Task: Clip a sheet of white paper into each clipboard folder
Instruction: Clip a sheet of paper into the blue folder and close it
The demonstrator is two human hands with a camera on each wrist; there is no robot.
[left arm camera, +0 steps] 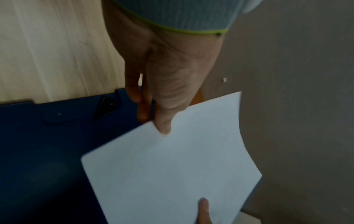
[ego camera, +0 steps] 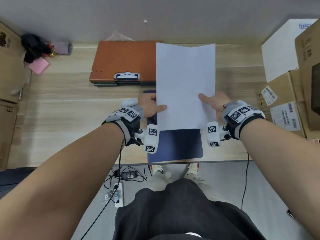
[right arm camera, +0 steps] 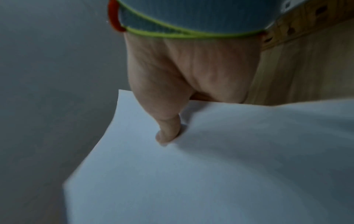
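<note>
Held up over the bench by both hands: one sheet of white paper, long axis running from 6 to 12 o'clock in the head view, raised clear of the dark blue clipboard folder lying open beneath it. Probably kept aloft like this to square its far edge toward the clip at the folder's 12 o'clock end, hidden behind the sheet in the head view but partly seen as a dark metal piece from the left wrist.

Left hand at the sheet's 9 o'clock edge, pinching: thumb on top, fingers curled underneath. Right hand at the 3 o'clock edge, likewise grasping, thumb pressed on the upper face, fingers below and out of sight. Sheet thus caught between thumb and fingers on both sides, sagging slightly in the middle, far corners free.

At 11 o'clock from the sheet, well apart from the hands: a stack of closed folders topped by an orange one, its clip facing the person, apparently awaiting a turn.
</note>
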